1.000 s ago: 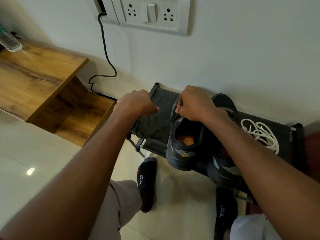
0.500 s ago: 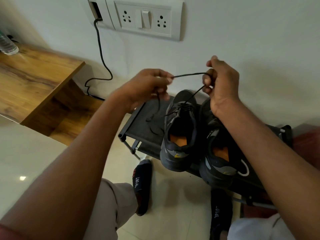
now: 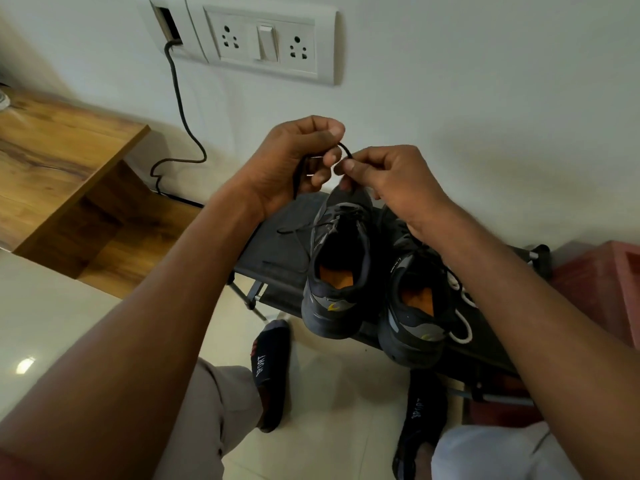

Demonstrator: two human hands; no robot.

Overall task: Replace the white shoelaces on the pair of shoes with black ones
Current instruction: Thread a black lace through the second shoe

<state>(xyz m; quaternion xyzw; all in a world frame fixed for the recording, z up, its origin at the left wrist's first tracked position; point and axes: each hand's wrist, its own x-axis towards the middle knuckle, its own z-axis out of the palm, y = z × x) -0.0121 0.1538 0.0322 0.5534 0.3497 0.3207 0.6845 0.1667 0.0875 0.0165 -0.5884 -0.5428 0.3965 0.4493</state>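
Nearest the camera, two feet in dark socks printed with white lettering [image 3: 270, 372] stand on the pale tiled floor, planted before a low black fabric-topped shoe rack [image 3: 277, 251], which puts the work within easy reach of both arms. On that rack the pair of dark grey trainers with orange insoles sits heel toward the person, so the eyelets face away and upward: the left trainer [image 3: 337, 271] beside the right trainer [image 3: 415, 306], the two touching or nearly so. A discarded white round shoelace [image 3: 462, 327] lies on the rack just beside the right trainer, partly hidden by the forearm, out of the way of the lacing.

Above the left trainer's toe, the left hand [image 3: 294, 161] and the right hand [image 3: 391, 181] meet, each pinching the thin black shoelace [image 3: 346, 150] between thumb and fingertips, with a short arc of it bridging them. Holding it raised likely keeps tension on the strands running down into the eyelets; a loose tail trails leftward across the rack. This looks like drawing the ends even or starting a knot, though which I cannot tell.

Beyond, a dark cable [image 3: 180, 105] hangs down the white wall from a white socket panel [image 3: 263, 43], and a wooden shelf unit [image 3: 62, 161] stands at left.
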